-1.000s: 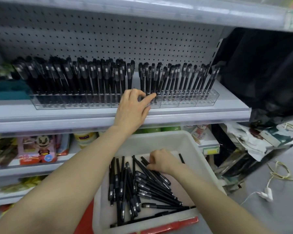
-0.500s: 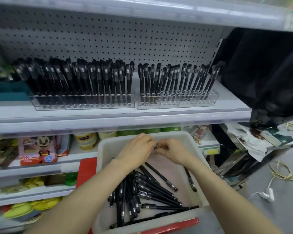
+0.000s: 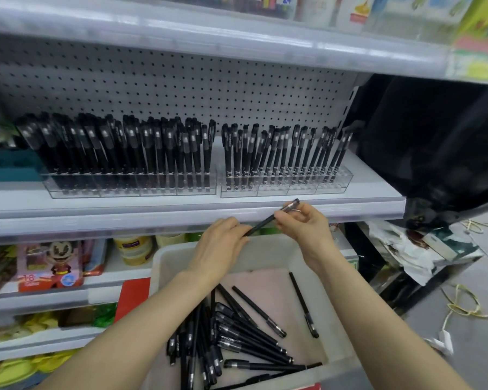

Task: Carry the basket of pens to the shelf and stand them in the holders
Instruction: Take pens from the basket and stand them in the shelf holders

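A black pen (image 3: 265, 220) is held slanted between both hands, just below the shelf's front edge. My right hand (image 3: 303, 223) grips its capped upper end; my left hand (image 3: 223, 243) pinches its lower end. Below them a white plastic basket (image 3: 338, 327) holds several loose black pens (image 3: 237, 336). On the shelf (image 3: 181, 206) two clear holders stand side by side: the left holder (image 3: 133, 187) is packed with upright pens, the right holder (image 3: 288, 187) has pens in its back rows and free slots along its front.
A black bag or cloth (image 3: 434, 153) fills the space right of the shelf. Lower shelves at left carry toy packs (image 3: 51, 266) and jars (image 3: 133, 249). White and yellow cables (image 3: 468, 302) lie on the floor at right, beside plastic packaging (image 3: 423, 249).
My left hand left the shelf and came down to the basket. Both hands met over the basket and have risen together with one pen to just under the shelf edge.
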